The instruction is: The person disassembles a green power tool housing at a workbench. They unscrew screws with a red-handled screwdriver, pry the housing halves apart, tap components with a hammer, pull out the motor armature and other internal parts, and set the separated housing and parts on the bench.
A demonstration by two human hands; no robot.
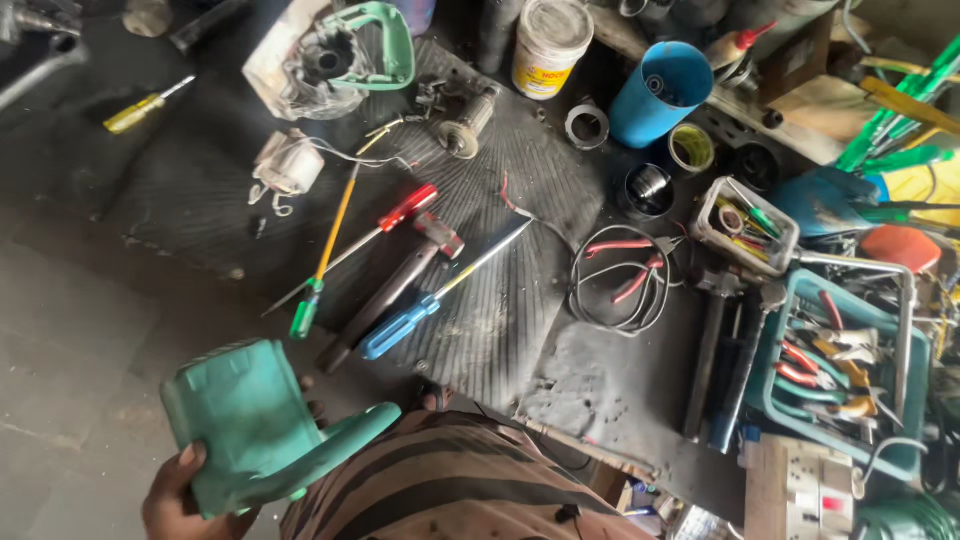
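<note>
- Lower left of frame: left hand (178, 500) wrapped round the bottom edge of a dusty green plastic power-tool housing shell (255, 425), fingers closed on it, thumb on the near face; shell is held off the floor, its handle part pointing right.
- Right hand: not in view, grip cannot be told.
- Upper left: yellow-handled screwdriver (140, 110) lying alone on the dark floor.
- Centre, on ribbed black rubber mat (530, 180): red-handled screwdriver (385, 222), blue-handled screwdriver (405, 325), dark-handled hammer (385, 292) between them.
- Centre right: red-handled pliers (625, 265) on coiled black wire.
- Top right: blue plastic tube (660, 92).
- Right edge: teal tool tray (885, 460).
</note>
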